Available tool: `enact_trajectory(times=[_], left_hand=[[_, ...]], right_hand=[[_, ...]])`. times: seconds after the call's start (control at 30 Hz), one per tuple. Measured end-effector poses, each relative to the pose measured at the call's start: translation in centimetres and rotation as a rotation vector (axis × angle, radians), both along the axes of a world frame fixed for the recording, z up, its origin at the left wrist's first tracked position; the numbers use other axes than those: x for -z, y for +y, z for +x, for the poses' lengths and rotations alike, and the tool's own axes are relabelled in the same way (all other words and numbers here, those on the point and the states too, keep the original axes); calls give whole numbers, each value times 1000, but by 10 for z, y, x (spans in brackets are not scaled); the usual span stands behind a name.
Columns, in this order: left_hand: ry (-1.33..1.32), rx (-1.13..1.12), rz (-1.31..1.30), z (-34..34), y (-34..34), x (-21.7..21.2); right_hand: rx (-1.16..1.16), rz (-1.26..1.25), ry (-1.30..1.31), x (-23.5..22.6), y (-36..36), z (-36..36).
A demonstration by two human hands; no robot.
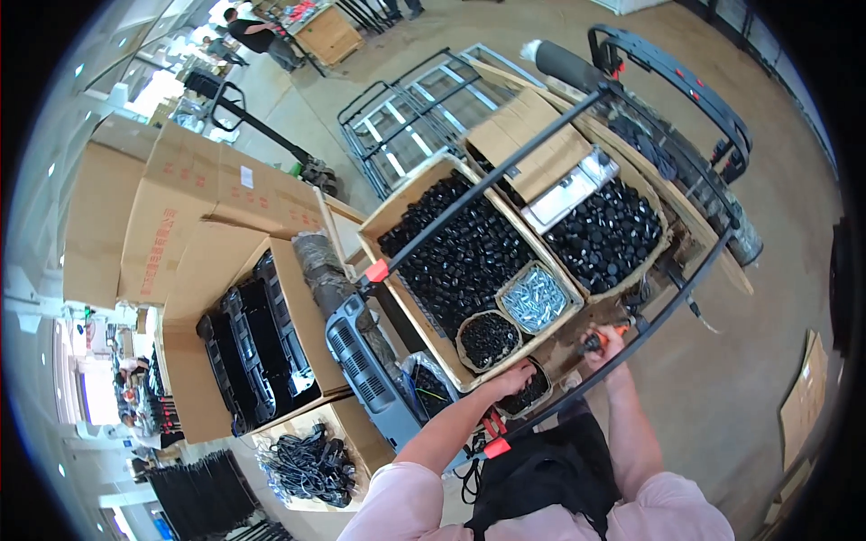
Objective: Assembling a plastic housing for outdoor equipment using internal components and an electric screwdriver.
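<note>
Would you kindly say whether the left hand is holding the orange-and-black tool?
No, the orange-and-black tool is in the right hand.

The person wears a pale pink shirt (pixel 654 520) with a short left sleeve (pixel 400 498) and a short right sleeve (pixel 681 498). A black apron (pixel 541 473), its cloth creased, covers the front at the scene's near edge. The left hand (pixel 514 379) and right hand (pixel 605 348) are bare.

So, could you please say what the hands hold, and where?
The right hand holds an orange-and-black tool, apparently by its middle; whether the left hand holds anything can't be told.
</note>
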State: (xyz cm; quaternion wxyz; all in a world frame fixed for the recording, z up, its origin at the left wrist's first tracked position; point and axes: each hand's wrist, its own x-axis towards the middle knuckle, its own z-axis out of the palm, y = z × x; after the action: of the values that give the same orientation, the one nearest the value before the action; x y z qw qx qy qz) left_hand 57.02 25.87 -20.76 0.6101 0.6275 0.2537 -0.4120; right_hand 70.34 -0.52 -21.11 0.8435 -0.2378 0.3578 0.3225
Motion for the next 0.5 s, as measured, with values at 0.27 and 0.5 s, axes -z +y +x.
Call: enact_trajectory(times=[0.27,0.5], left_hand=[[91,-201,-122,-3,-19,-17],[270,-583,-664,-9,2,-32]], right_hand=[[-30,-212,-158,-47,-84,-68],[-16,-504,-531,-191,-82,-111]])
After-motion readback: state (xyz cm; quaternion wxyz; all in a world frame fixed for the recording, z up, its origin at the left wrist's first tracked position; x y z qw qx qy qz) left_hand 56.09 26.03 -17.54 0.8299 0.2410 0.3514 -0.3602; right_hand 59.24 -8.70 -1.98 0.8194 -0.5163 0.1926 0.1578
